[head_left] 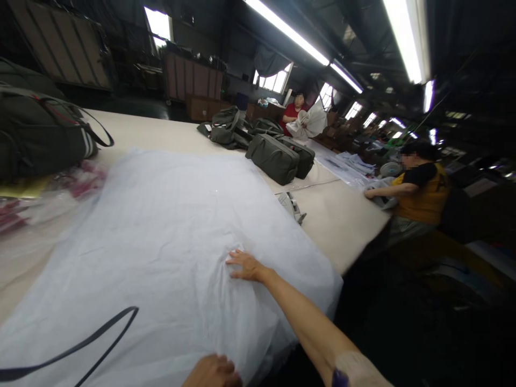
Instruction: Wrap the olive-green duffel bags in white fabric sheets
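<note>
A large white sheet point(161, 215) of thin, wrinkled material covers the near part of the table. My right hand point(245, 266) lies on it with fingers stretched out and apart, and creases gather under the fingertips. At the bottom edge of the view, my left hand point(213, 371) is partly cut off and slightly blurred. Its fingers look curled in close to the sheet, and whatever they may hold is hidden. A dark strap point(100, 328) loops over the sheet at the lower left.
A dark green bag point(44, 134) and crumpled clear plastic point(60, 199) lie left. More dark bags point(274, 158) and a tape dispenser-like object point(291, 207) sit beyond the sheet. The table edge point(358, 258) drops off right. Two co-workers point(421, 185) handle material farther away.
</note>
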A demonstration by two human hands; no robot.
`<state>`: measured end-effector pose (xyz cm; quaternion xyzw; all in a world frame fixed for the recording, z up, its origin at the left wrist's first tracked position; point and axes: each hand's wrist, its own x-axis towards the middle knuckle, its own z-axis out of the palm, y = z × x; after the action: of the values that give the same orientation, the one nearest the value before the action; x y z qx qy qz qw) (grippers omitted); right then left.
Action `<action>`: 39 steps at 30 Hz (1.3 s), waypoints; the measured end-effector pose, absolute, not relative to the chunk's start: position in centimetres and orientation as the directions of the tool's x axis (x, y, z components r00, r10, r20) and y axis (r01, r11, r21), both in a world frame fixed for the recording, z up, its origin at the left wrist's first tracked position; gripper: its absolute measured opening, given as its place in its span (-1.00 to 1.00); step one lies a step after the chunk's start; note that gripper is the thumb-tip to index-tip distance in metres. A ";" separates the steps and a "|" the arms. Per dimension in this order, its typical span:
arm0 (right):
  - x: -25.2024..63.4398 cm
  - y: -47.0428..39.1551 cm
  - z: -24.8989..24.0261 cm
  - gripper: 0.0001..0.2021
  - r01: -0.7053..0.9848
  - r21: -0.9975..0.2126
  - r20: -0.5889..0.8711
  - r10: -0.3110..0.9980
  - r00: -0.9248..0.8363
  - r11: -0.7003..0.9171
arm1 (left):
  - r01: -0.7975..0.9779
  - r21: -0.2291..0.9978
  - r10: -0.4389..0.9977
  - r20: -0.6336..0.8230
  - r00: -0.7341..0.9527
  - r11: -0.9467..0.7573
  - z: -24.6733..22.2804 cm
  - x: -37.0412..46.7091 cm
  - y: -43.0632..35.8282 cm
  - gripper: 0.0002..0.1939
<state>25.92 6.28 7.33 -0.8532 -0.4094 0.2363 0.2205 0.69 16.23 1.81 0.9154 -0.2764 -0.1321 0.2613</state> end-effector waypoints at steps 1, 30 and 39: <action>25.7 5.9 8.0 -0.54 0.570 -0.583 -0.175 0.774 0.609 -0.580 | -0.394 0.537 -0.508 -0.077 0.858 -0.746 3.2 1.8 16.1 -0.82; 16.6 -11.5 9.3 -0.71 -0.052 -0.810 -0.267 0.288 0.920 -0.584 | -0.093 0.952 -0.097 0.068 0.993 -0.292 3.6 5.8 11.6 -0.54; 17.4 -9.1 17.7 -0.60 -0.014 -0.887 -0.193 0.342 0.920 -0.462 | -0.300 0.539 -0.422 -0.116 0.899 -0.787 3.8 7.6 12.2 -0.19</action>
<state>17.39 -9.12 17.73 -0.8370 -0.0977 0.1748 0.5093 7.56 12.20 3.79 0.9381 -0.1925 -0.1160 0.2634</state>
